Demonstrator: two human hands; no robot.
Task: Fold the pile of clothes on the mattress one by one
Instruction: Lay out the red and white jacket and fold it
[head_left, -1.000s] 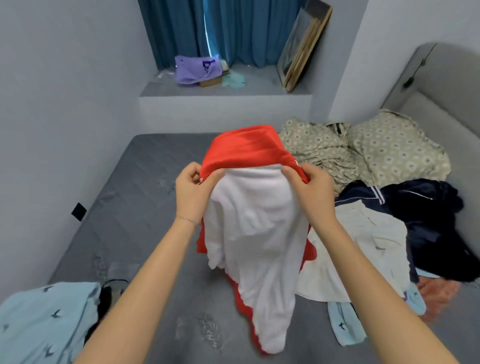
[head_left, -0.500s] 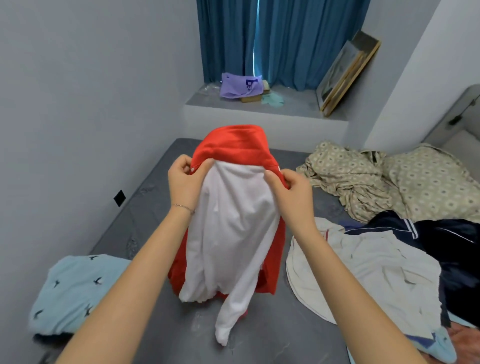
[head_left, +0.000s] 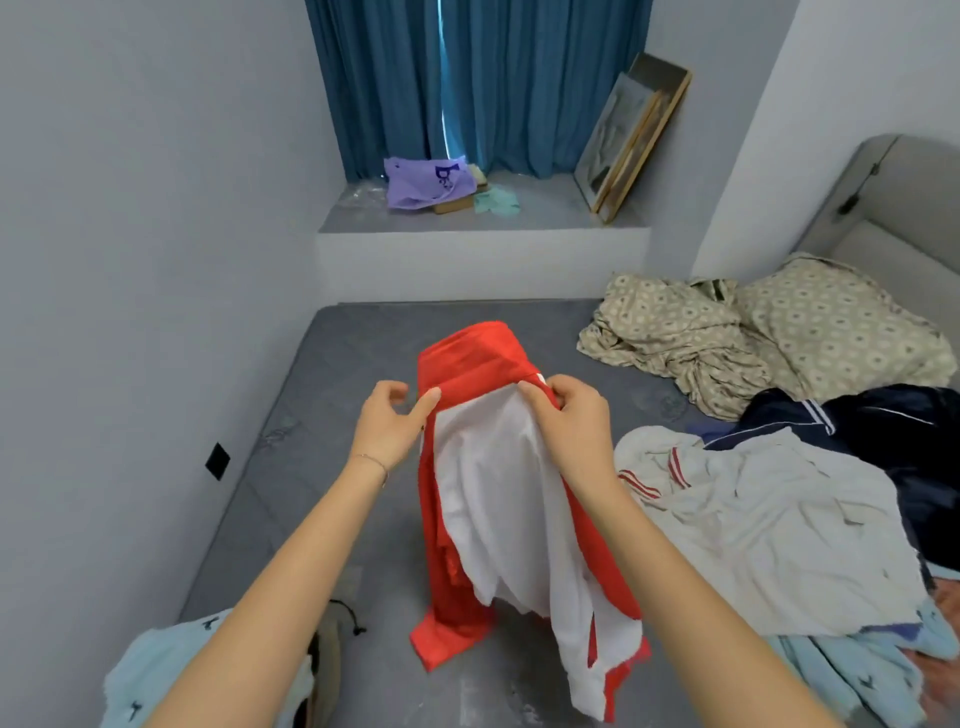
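A red garment with a white lining (head_left: 498, 478) hangs upright over the grey mattress (head_left: 322, 415), its lower end touching the mattress. My right hand (head_left: 571, 421) pinches its top edge on the right side. My left hand (head_left: 389, 421) sits just left of the top edge, thumb tip against the red cloth, fingers loosely curled with nothing between them. The pile lies to the right: a white garment with red stripes (head_left: 769, 525), a navy one (head_left: 893, 431) and a light blue one (head_left: 857, 675).
Another light blue garment (head_left: 150, 680) lies at the near left by a black cord (head_left: 348, 618). Crumpled beige patterned bedding (head_left: 727, 338) fills the far right. A grey wall runs along the left, and a window ledge (head_left: 545, 215) with a purple bag (head_left: 426, 182) stands beyond the mattress.
My left hand has loosened its pinch on the garment's top edge, and only the thumb touches it now. The garment has been lowered toward the mattress. The view has tilted up.
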